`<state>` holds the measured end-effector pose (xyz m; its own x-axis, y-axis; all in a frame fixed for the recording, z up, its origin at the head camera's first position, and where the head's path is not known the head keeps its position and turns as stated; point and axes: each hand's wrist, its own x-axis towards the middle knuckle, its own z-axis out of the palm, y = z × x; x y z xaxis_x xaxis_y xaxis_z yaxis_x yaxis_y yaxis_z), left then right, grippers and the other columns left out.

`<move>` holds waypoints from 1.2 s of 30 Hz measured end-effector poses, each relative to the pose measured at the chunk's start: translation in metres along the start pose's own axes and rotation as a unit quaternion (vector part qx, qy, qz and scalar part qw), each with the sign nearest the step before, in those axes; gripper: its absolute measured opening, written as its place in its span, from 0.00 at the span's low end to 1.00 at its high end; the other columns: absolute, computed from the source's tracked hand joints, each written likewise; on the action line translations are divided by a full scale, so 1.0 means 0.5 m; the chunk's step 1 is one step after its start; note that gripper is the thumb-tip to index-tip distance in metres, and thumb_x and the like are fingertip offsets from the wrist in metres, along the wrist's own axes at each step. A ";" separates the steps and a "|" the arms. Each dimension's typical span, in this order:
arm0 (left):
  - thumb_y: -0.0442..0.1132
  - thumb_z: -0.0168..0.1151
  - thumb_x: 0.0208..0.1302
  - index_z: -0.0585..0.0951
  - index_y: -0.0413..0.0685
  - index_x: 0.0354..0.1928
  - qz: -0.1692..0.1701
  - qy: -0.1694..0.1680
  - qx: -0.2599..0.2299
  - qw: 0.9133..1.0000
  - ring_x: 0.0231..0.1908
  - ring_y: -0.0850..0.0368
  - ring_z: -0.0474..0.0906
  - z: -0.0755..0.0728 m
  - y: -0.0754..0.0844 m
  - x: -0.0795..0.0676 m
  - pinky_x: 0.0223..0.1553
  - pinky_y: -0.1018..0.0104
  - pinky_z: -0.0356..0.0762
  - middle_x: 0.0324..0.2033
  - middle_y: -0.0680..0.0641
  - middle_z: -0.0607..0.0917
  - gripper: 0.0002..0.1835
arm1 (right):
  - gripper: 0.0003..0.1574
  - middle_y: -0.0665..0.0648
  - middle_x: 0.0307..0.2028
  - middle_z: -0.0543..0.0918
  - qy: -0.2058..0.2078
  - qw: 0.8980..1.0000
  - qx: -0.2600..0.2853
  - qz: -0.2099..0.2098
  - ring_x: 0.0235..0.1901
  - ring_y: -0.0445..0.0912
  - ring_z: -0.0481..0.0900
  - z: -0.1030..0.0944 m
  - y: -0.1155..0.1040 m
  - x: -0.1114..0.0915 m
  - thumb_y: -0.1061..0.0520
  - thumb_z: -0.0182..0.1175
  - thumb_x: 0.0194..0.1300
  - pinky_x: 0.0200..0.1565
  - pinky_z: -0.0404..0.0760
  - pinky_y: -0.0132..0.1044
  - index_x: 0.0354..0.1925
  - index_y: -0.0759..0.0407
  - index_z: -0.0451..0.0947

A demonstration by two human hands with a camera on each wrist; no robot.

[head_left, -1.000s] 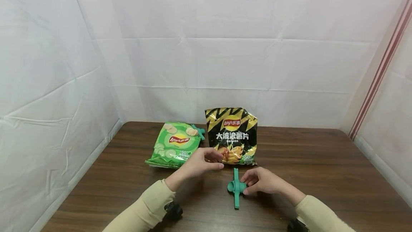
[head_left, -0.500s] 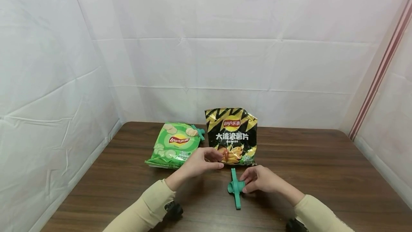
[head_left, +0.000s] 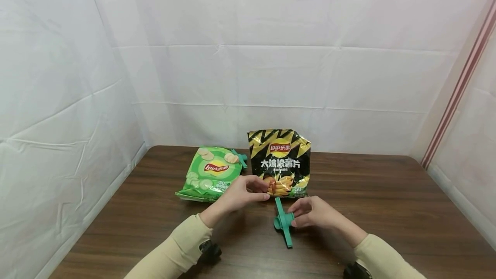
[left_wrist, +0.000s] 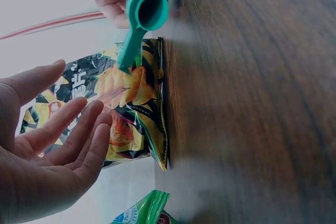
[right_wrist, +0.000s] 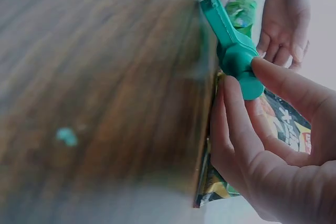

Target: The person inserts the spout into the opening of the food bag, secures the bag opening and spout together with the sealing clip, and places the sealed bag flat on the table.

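Observation:
A green bag-sealing clip with a round spout [head_left: 284,222] is pinched between the thumb and fingers of my right hand [head_left: 317,215], which grips it by the round part. In the right wrist view the clip [right_wrist: 236,59] shows its long bar pointing away from the fingertips. My left hand [head_left: 242,193] holds nothing; its fingers are loosely bent, thumb apart, in front of the two chip bags. The left wrist view shows the clip's spout opening beyond the left fingers [left_wrist: 68,135]. A black and yellow chip bag [head_left: 280,155] stands upright behind both hands.
A green chip bag [head_left: 211,173] leans back on the brown wooden table [head_left: 368,193], left of the black one. Another green clip [head_left: 242,158] lies partly behind it. White cloth [head_left: 248,76] encloses the table's back and sides.
The clip has turned in my right hand: its far end now leans left and its near end right. The right hand has shifted slightly forward. My left hand stays nearly still.

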<state>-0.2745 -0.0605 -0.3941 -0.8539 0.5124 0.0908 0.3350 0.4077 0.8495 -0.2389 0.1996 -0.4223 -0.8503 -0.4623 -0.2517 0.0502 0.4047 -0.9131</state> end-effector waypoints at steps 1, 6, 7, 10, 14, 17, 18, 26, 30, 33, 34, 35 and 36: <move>0.44 0.68 0.58 0.82 0.43 0.46 0.000 0.000 -0.001 1.000 0.41 0.56 0.80 0.000 0.001 0.000 0.46 0.61 0.76 0.40 0.45 0.86 0.17 | 0.21 0.59 0.41 0.84 0.001 1.000 0.005 -0.002 0.42 0.45 0.81 0.000 -0.003 -0.001 0.59 0.70 0.53 0.40 0.83 0.39 0.45 0.66 0.79; 0.44 0.68 0.58 0.83 0.43 0.47 0.000 0.000 0.001 1.000 0.41 0.56 0.80 -0.004 0.004 0.003 0.45 0.62 0.77 0.41 0.44 0.86 0.17 | 0.22 0.61 0.44 0.84 0.010 1.000 0.020 -0.018 0.44 0.47 0.82 -0.005 -0.020 -0.005 0.60 0.69 0.54 0.42 0.83 0.40 0.46 0.67 0.79; 0.44 0.68 0.58 0.82 0.43 0.47 0.001 -0.001 0.000 1.000 0.41 0.56 0.81 -0.004 0.005 0.004 0.45 0.62 0.77 0.41 0.44 0.86 0.17 | 0.22 0.62 0.44 0.84 0.013 0.999 0.021 -0.021 0.44 0.47 0.82 -0.007 -0.024 -0.006 0.59 0.69 0.54 0.42 0.83 0.40 0.46 0.67 0.79; 0.43 0.68 0.58 0.82 0.43 0.47 0.006 -0.001 -0.004 1.000 0.41 0.55 0.81 -0.005 0.007 0.006 0.44 0.62 0.77 0.41 0.44 0.86 0.17 | 0.22 0.61 0.43 0.85 0.023 0.999 0.022 -0.025 0.43 0.46 0.82 -0.012 -0.033 -0.010 0.58 0.70 0.54 0.42 0.83 0.40 0.47 0.67 0.79; 0.42 0.69 0.57 0.83 0.44 0.46 0.003 0.002 -0.008 1.000 0.41 0.55 0.81 -0.006 0.011 0.007 0.44 0.62 0.77 0.40 0.44 0.86 0.16 | 0.24 0.59 0.41 0.85 0.030 0.999 0.015 -0.029 0.41 0.45 0.83 -0.019 -0.038 -0.007 0.56 0.70 0.55 0.41 0.82 0.40 0.48 0.66 0.79; 0.42 0.70 0.56 0.83 0.45 0.47 0.001 0.000 -0.010 1.000 0.41 0.55 0.82 -0.005 0.012 0.009 0.43 0.63 0.77 0.41 0.44 0.86 0.17 | 0.25 0.58 0.41 0.85 0.031 0.999 0.003 -0.037 0.41 0.45 0.82 -0.024 -0.042 -0.005 0.55 0.70 0.55 0.42 0.82 0.40 0.49 0.66 0.79; 0.42 0.70 0.56 0.82 0.45 0.47 0.004 -0.002 -0.013 1.000 0.41 0.54 0.82 -0.005 0.012 0.010 0.43 0.63 0.77 0.42 0.44 0.86 0.17 | 0.25 0.57 0.40 0.85 0.033 0.999 -0.003 -0.040 0.41 0.45 0.82 -0.026 -0.044 -0.005 0.55 0.70 0.55 0.42 0.82 0.40 0.49 0.65 0.79; 0.40 0.70 0.56 0.82 0.43 0.48 0.022 -0.018 -0.027 0.999 0.42 0.52 0.82 -0.007 0.025 0.024 0.44 0.64 0.78 0.42 0.46 0.86 0.18 | 0.24 0.59 0.43 0.85 0.036 0.998 0.001 -0.057 0.44 0.49 0.83 -0.033 -0.062 -0.005 0.57 0.70 0.54 0.43 0.83 0.44 0.49 0.65 0.80; 0.41 0.69 0.57 0.82 0.45 0.49 0.017 -0.028 -0.009 0.999 0.41 0.55 0.82 -0.008 0.034 0.025 0.43 0.65 0.78 0.41 0.48 0.86 0.17 | 0.25 0.59 0.44 0.84 0.031 0.998 0.005 -0.057 0.45 0.50 0.83 -0.034 -0.071 -0.007 0.57 0.70 0.54 0.44 0.82 0.43 0.50 0.66 0.79; 0.40 0.68 0.58 0.83 0.45 0.47 0.019 -0.032 -0.004 0.999 0.39 0.56 0.82 -0.009 0.039 0.024 0.40 0.66 0.78 0.39 0.49 0.87 0.15 | 0.24 0.59 0.45 0.84 0.034 0.997 -0.011 -0.061 0.46 0.51 0.82 -0.034 -0.077 -0.008 0.56 0.70 0.54 0.45 0.82 0.43 0.49 0.64 0.79; 0.39 0.67 0.59 0.83 0.45 0.47 0.020 -0.033 -0.004 0.999 0.38 0.57 0.81 -0.009 0.039 0.024 0.39 0.66 0.77 0.38 0.49 0.87 0.14 | 0.24 0.59 0.45 0.84 0.037 0.997 -0.019 -0.063 0.47 0.52 0.82 -0.035 -0.079 -0.009 0.56 0.70 0.54 0.45 0.82 0.43 0.49 0.63 0.80; 0.39 0.67 0.59 0.83 0.44 0.46 0.020 -0.034 -0.005 0.999 0.37 0.57 0.81 -0.008 0.040 0.023 0.38 0.66 0.77 0.37 0.49 0.86 0.13 | 0.23 0.59 0.45 0.84 0.041 0.997 -0.029 -0.065 0.47 0.52 0.82 -0.035 -0.081 -0.010 0.55 0.70 0.54 0.45 0.82 0.43 0.49 0.61 0.80; 0.38 0.67 0.59 0.83 0.44 0.45 0.021 -0.034 -0.007 0.999 0.36 0.58 0.81 -0.008 0.041 0.023 0.37 0.66 0.77 0.36 0.48 0.86 0.12 | 0.23 0.59 0.45 0.84 0.044 0.997 -0.033 -0.063 0.47 0.52 0.82 -0.036 -0.082 -0.010 0.55 0.70 0.54 0.45 0.81 0.43 0.49 0.61 0.80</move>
<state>-0.2792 -0.0494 -0.3736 -0.8097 0.5798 0.0907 0.3634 0.3741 0.8532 -0.2460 0.1995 -0.3779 -0.8900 -0.4439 -0.1043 -0.0923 0.3993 -0.9122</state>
